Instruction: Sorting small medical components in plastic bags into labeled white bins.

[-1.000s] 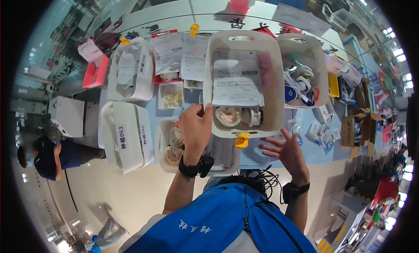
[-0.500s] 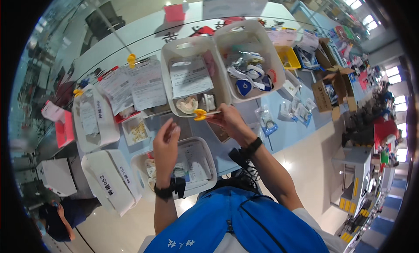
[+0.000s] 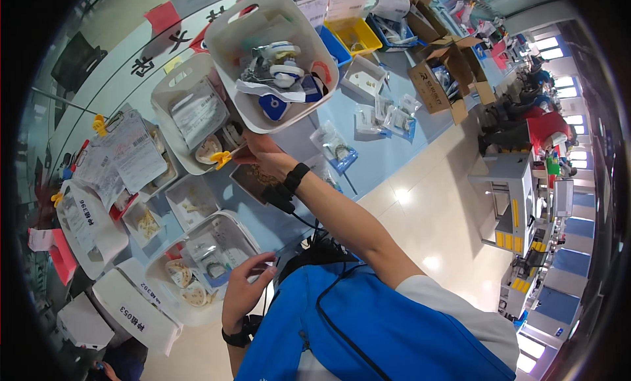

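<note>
My right hand [image 3: 261, 151] is closed at the near rim of a white plastic bin [image 3: 176, 85], beside a yellow clip [image 3: 221, 159]; its fingertips are partly hidden. Inside that bin lie a bagged paper form [image 3: 198, 115] and a dental model [image 3: 209, 148]. A larger white bin [image 3: 220, 43] overlaps its right side and holds bagged parts and white-and-blue round pieces [image 3: 287, 75]. Near my body, my left hand [image 3: 246, 290] is empty with its fingers apart. Left of it, another white bin [image 3: 240, 233] contains dental models [image 3: 195, 293] and bagged items.
A small tray of brown bits [image 3: 253, 179] sits below my right wrist. Clipped paper forms [image 3: 135, 151] and labelled white bins [image 3: 92, 230] crowd the left. To the right are clear bags [image 3: 335, 144], a yellow tray [image 3: 355, 36] and a cardboard box [image 3: 434, 85].
The view has swung right, so the table appears shifted left. My left hand has drawn back from the clipped bin toward my body. My right hand stays at that bin's rim.
</note>
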Tool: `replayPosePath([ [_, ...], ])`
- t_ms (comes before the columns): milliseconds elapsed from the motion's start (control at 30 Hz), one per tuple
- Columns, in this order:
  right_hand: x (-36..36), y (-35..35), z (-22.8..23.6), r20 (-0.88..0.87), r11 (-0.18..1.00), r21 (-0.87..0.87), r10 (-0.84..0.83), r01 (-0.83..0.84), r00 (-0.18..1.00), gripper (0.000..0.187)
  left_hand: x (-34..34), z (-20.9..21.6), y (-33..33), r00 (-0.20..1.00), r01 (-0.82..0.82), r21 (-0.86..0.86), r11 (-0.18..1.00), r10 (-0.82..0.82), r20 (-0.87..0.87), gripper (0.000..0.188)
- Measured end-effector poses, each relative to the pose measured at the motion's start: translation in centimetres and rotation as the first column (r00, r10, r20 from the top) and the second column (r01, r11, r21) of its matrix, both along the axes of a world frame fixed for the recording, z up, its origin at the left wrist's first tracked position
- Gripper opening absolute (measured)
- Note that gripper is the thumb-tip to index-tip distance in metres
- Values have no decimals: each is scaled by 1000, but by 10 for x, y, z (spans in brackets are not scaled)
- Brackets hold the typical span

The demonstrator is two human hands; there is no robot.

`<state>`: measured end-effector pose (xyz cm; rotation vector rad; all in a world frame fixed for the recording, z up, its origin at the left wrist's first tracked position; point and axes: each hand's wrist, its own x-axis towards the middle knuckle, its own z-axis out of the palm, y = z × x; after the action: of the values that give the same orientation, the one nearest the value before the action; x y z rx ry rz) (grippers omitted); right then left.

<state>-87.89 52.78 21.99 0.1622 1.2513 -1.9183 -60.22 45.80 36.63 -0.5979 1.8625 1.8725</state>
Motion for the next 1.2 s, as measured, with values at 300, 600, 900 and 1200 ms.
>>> replayPosePath([
  [300, 14, 188, 95, -627, 889, 449, 387, -92, 676, 25, -28, 18, 94, 970, -233, -522, 820, 237, -61, 25],
  [600, -145, 466, 12, -688, 550, 723, 513, 419, 514, 45, -172, -77, 246, 896, -439, 27, 898, 435, 94, 28],
  [900, -167, 501, -8, -430, 520, 847, 552, 108, 714, 45, -340, -162, 348, 743, -640, 43, 767, 604, 287, 50],
  [1200, -166, 552, -2, -304, 720, 682, 437, -127, 846, 25, -347, -167, 335, 692, -694, -215, 687, 719, 63, 29],
])
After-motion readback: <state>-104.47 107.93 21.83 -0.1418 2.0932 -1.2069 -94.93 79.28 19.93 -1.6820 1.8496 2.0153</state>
